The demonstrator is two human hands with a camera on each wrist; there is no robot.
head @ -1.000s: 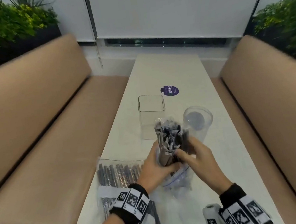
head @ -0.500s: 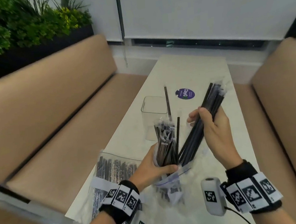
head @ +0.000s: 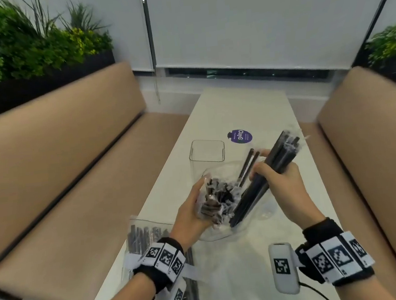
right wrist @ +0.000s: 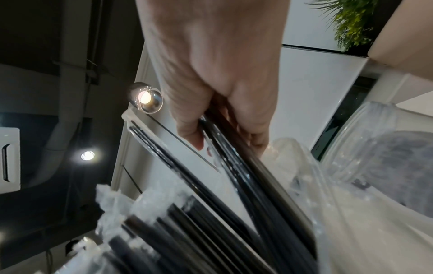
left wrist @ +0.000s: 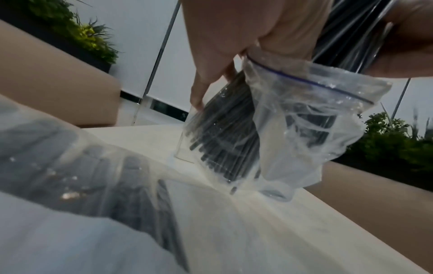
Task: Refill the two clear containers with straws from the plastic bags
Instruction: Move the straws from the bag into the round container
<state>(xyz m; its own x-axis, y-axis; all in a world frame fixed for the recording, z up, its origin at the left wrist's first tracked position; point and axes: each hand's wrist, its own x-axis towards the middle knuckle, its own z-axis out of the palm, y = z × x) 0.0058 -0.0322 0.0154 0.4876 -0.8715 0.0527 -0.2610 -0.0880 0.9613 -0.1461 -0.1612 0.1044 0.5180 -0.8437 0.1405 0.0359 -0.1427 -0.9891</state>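
The right hand [head: 281, 185] grips a bundle of straws [head: 269, 174], slanting up and away to the right; the left hand [head: 193, 213] grips the bag [head: 218, 203]. The square container [head: 207, 159] stands just beyond, left of the bundle; the round one is hidden.

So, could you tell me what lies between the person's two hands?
Head view: the open plastic bag of wrapped straws, held by the left hand; the right hand grips a straw bundle.
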